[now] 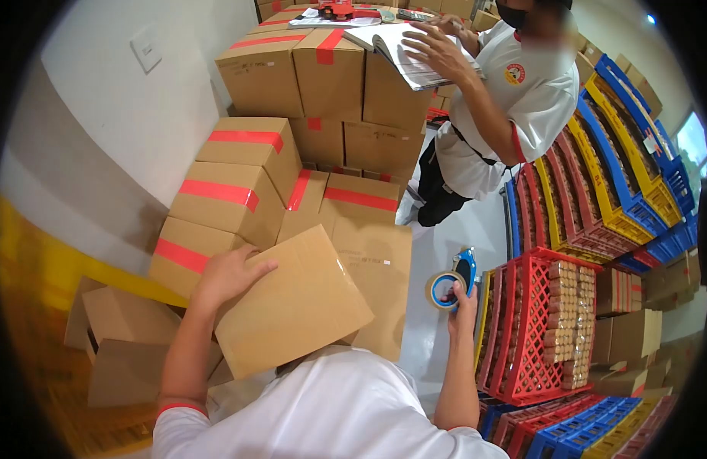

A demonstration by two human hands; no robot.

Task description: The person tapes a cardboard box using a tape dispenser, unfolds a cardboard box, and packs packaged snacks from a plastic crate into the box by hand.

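My left hand (229, 277) rests on the upper left edge of a plain brown cardboard box (296, 302), its thumb lying across the top face. The box is tilted in front of my chest; whether the fingers grip its far side is hidden. Out to the right, my right hand (462, 306) is closed round the handle of a blue tape dispenser (464, 268). A roll of tape (433, 294) sits on the dispenser. Beneath and beyond the box stand sealed cartons (223, 187) with red tape across them.
A co-worker (487, 115) in a white shirt stands ahead, hands on an open notebook (415, 57) above stacked cartons (262, 73). Red crates (514, 329) with packed eggs and a stack of coloured crates (598, 168) line the right. Open cardboard boxes (131, 352) lie at left.
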